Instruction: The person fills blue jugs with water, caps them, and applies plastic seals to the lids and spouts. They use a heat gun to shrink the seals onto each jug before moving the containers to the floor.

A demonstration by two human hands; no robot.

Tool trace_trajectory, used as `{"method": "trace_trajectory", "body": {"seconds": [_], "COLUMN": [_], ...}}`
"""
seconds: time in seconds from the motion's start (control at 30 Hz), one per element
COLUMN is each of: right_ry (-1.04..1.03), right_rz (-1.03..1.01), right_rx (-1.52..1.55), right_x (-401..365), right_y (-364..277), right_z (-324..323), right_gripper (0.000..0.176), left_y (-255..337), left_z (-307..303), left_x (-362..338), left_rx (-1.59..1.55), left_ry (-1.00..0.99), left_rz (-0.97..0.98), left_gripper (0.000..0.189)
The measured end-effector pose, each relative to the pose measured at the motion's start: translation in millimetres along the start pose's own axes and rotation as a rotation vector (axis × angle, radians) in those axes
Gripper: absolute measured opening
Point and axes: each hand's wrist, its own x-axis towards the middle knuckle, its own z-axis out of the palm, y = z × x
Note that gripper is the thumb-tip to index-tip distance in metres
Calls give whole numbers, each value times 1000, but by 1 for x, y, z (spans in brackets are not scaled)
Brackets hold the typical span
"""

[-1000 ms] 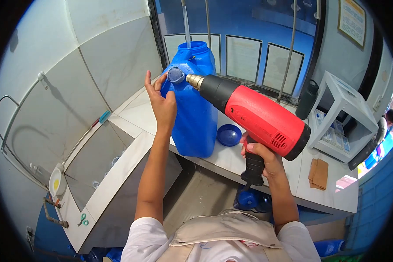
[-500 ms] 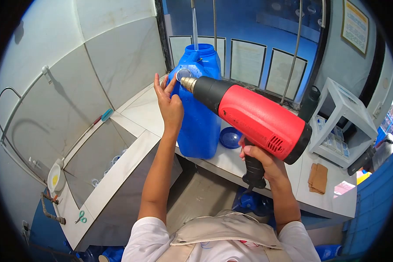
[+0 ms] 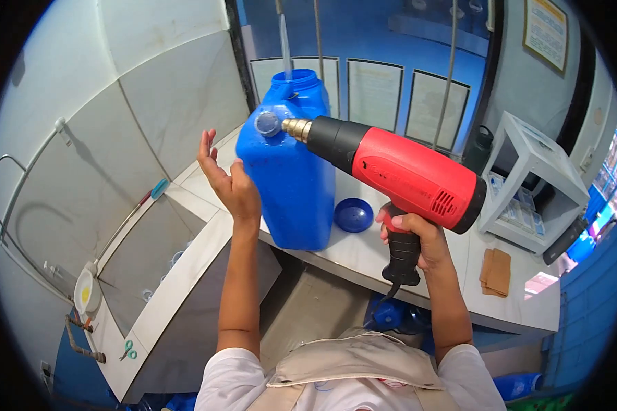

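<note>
My right hand (image 3: 418, 236) grips the black handle of a red heat gun (image 3: 411, 171). The gun's metal nozzle points left, close to a capped spout (image 3: 268, 123) on the shoulder of a blue water jug (image 3: 291, 185). Beside the jug's left side, my left hand (image 3: 232, 181) is raised with its fingers spread and nothing in it. The jug stands upright on the tiled counter, and a stream of water (image 3: 285, 44) runs down into its wide open mouth. A round blue lid (image 3: 354, 215) lies on the counter, right of the jug's base.
To the right are a grey open-sided stand (image 3: 535, 185), a dark bottle (image 3: 479, 149) and a folded brown cloth (image 3: 495, 272). A tiled basin is at left, with a brush (image 3: 159, 188), a white bowl (image 3: 87, 293) and green-handled scissors (image 3: 128, 351) around its edge.
My left hand has drawn back from the capped spout, down and to the left, and its fingers have opened. The heat gun's nozzle stays near the cap. The view has shifted slightly.
</note>
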Motion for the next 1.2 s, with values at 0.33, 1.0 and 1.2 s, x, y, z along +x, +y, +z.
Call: {"method": "trace_trajectory", "body": {"seconds": [0.33,1.0,1.2], "right_ry": [686,894,1101], "right_rz": [-437,18,-578], "right_rx": [-686,-2094,-2390], "right_x": [-35,90,93], "right_y": [-115,-252,-249], "right_z": [-164,-469,-493], "right_gripper": [28,41,52], "left_y": [-8,-9,5], "left_z": [58,63,82], "left_x": [16,8,-63], "left_rx": [546,379,444], "left_ry": [-217,-182,104], "left_rz": [163,-46,-197], "left_gripper": [33,33,63]}}
